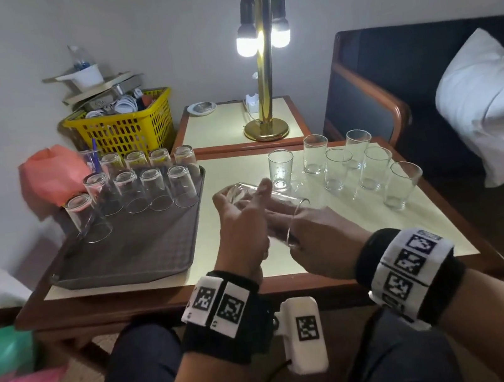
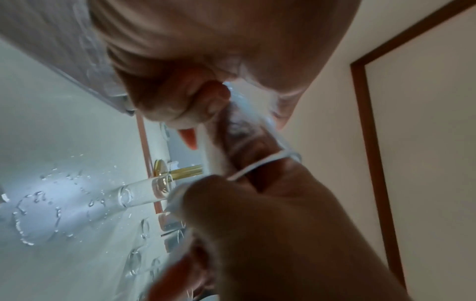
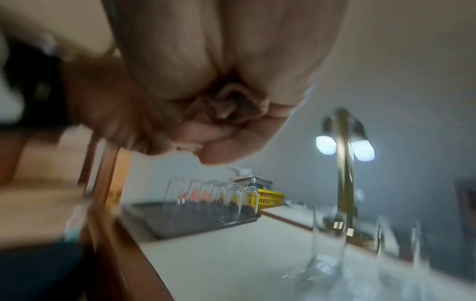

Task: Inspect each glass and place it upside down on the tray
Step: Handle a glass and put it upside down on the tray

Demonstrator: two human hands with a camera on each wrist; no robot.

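A clear glass (image 1: 282, 201) lies on its side in the air over the middle of the table, between both hands. My left hand (image 1: 243, 197) grips its base end. My right hand (image 1: 308, 234) holds the rim end, with fingers pushed inside the glass (image 2: 247, 130). The dark tray (image 1: 142, 254) sits on the left of the table, with several glasses (image 1: 154, 189) upside down along its far side. Several upright glasses (image 1: 369, 169) stand on the right half of the table (image 1: 255, 263). The right wrist view is blurred and shows the tray (image 3: 180, 222) and an upright glass (image 3: 327, 244).
A brass lamp (image 1: 268, 112) with lit bulbs stands on a side table behind. A yellow basket (image 1: 125, 128) of dishes and a pink bag (image 1: 50, 176) sit behind the tray. A dark armchair with a white pillow (image 1: 490, 100) is on the right.
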